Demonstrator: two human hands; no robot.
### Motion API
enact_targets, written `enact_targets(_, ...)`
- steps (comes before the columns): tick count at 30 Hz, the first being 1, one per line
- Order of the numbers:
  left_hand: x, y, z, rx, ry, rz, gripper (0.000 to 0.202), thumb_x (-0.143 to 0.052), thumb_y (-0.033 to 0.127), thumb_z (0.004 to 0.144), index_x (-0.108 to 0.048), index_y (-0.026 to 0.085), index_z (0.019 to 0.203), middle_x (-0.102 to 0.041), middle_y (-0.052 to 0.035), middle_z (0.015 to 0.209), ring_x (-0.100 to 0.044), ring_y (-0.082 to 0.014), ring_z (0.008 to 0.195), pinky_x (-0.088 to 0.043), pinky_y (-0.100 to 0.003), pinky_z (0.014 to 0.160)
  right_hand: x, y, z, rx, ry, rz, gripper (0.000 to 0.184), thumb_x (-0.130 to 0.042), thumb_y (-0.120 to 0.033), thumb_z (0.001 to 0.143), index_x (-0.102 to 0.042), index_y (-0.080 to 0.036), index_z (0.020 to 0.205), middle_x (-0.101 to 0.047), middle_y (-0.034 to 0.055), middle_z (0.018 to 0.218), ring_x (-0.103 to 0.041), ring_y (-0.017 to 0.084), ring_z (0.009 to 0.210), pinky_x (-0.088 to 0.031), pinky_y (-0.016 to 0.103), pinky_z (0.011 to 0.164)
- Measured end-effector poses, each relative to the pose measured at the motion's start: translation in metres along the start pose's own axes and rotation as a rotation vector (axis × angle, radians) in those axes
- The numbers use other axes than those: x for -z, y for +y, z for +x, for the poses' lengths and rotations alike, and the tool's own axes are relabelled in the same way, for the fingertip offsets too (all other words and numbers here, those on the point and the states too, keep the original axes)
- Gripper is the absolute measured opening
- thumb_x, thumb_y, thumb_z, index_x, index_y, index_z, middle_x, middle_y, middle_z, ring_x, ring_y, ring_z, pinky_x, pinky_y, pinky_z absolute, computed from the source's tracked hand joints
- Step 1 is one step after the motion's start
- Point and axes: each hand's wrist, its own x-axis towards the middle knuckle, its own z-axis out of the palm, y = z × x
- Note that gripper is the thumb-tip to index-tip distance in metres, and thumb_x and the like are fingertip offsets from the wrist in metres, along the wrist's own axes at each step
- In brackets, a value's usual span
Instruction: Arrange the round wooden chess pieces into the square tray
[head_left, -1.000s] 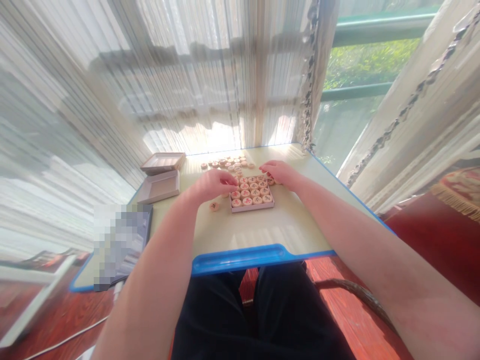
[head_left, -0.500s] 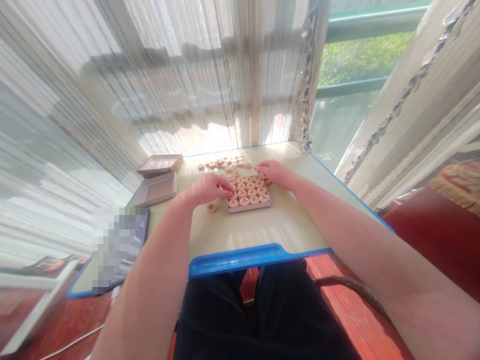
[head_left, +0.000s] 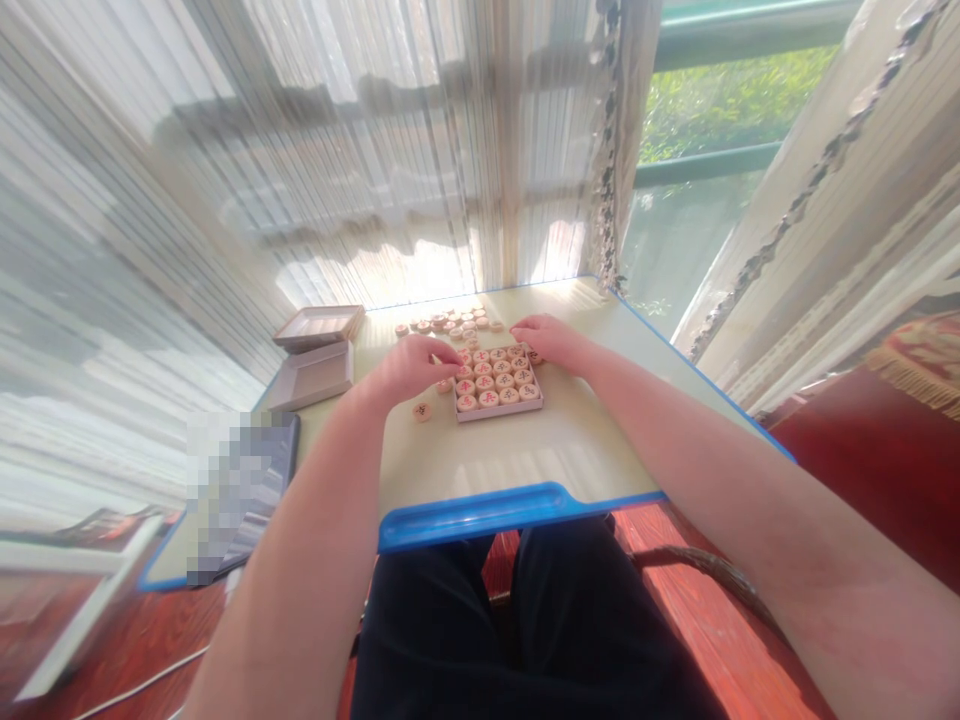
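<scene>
A shallow box (head_left: 499,413) on the table holds rows of round wooden xiangqi pieces (head_left: 489,398), red-marked on the left and dark-marked on the right. My left hand (head_left: 420,368) is at the box's left side, thumb and fingertips closed on a xiangqi piece (head_left: 464,372) in the left column. My right hand (head_left: 553,342) lies at the back right corner, its fingers stretched out and holding nothing visible. Just under it, outside the box, is another xiangqi piece (head_left: 535,356). A loose piece (head_left: 422,411) lies left of the box, and one more (head_left: 444,385) is partly hidden beneath my left hand.
Several loose xiangqi pieces (head_left: 450,325) are scattered behind the box. Two open box parts (head_left: 311,375) stand at the back left, with a tablet-like device (head_left: 255,490) nearer me. The table has a blue raised front edge (head_left: 480,515); a sheer curtain (head_left: 420,180) hangs behind.
My left fingertips have shifted back along the left column, uncovering the red-marked piece they were on. My right hand stays nearly in place.
</scene>
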Motion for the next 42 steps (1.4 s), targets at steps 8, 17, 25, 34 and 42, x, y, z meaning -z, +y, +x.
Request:
enact_targets(8, -0.004, -0.004, 0.003, 0.002, 0.041, 0.032, 0.025, -0.064, 0.041, 0.067, -0.074, 0.020, 0.079, -0.064, -0.0009, 0.064, -0.056, -0.0142, 0.063, -0.045, -0.025, 0.062, 0.000, -0.002, -0.002, -0.006, -0.006, 0.009, 0.028, -0.052, -0.030, 0.083, -0.066, -0.015, 0.101, -0.066, 0.0085, 0.103, -0.058, 0.017, 0.088, -0.042, 0.020, 0.067)
enact_targets(17, -0.005, -0.002, 0.002, -0.010, 0.063, 0.056, 0.025, -0.060, 0.039, 0.069, -0.072, 0.019, 0.077, -0.064, -0.0004, 0.063, -0.054, -0.0127, 0.059, -0.043, -0.023, 0.058, -0.002, 0.002, 0.001, 0.003, -0.014, 0.042, 0.024, -0.054, -0.032, 0.081, -0.066, -0.015, 0.091, -0.067, 0.0086, 0.098, -0.058, 0.017, 0.084, -0.043, 0.021, 0.063)
enact_targets(25, -0.007, -0.004, 0.004, -0.016, 0.225, 0.084, 0.026, -0.053, 0.030, 0.072, -0.072, 0.019, 0.085, -0.068, -0.0026, 0.080, -0.057, -0.0150, 0.069, -0.046, -0.025, 0.068, 0.003, 0.001, -0.002, 0.102, -0.024, -0.028, 0.021, -0.057, -0.022, 0.073, -0.069, -0.017, 0.090, -0.068, 0.0039, 0.086, -0.058, 0.014, 0.074, -0.044, 0.022, 0.067)
enact_targets(34, -0.014, -0.006, 0.007, -0.052, 0.234, 0.082, 0.026, -0.050, 0.027, 0.074, -0.071, 0.017, 0.086, -0.069, -0.0037, 0.084, -0.058, -0.0163, 0.075, -0.046, -0.026, 0.076, 0.009, 0.009, 0.004, 0.221, -0.059, -0.229, 0.021, -0.063, -0.030, 0.070, -0.070, -0.018, 0.085, -0.067, 0.0029, 0.085, -0.057, 0.014, 0.074, -0.043, 0.024, 0.071)
enact_targets(42, -0.016, -0.004, 0.007, -0.052, 0.248, 0.077, 0.026, -0.049, 0.025, 0.074, -0.071, 0.018, 0.086, -0.069, -0.0040, 0.085, -0.059, -0.0176, 0.076, -0.046, -0.028, 0.079, 0.007, 0.009, 0.004, 0.195, -0.024, -0.219, 0.019, -0.059, -0.029, 0.074, -0.068, -0.018, 0.086, -0.067, 0.0038, 0.085, -0.058, 0.015, 0.078, -0.043, 0.026, 0.075)
